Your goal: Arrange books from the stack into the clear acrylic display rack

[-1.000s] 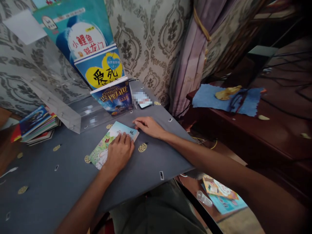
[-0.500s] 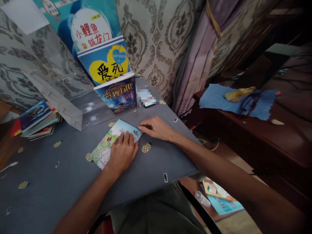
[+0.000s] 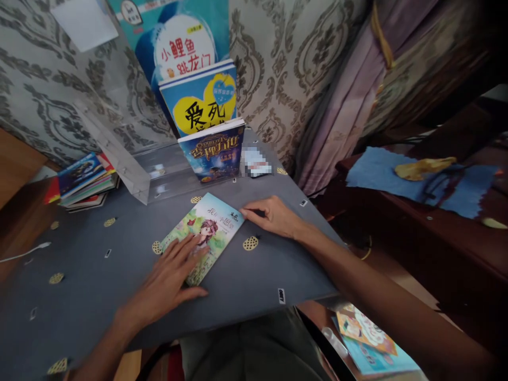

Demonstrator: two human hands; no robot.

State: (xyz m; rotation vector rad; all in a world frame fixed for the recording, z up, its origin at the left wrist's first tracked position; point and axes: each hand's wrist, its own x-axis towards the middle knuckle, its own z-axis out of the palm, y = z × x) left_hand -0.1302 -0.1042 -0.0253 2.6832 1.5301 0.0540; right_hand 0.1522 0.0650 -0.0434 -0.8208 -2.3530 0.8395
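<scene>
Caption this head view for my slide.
Left hand over a closed book, right hand at its corner, three books standing behind.

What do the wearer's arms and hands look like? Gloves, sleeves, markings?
Left hand and right hand are both ungloved, five-fingered. Forearms are slim, with no sleeves, cables or watch visible. Left fingers are blurred, so small markings can't be judged. Dark grey-green clothing shows at the lap.
</scene>
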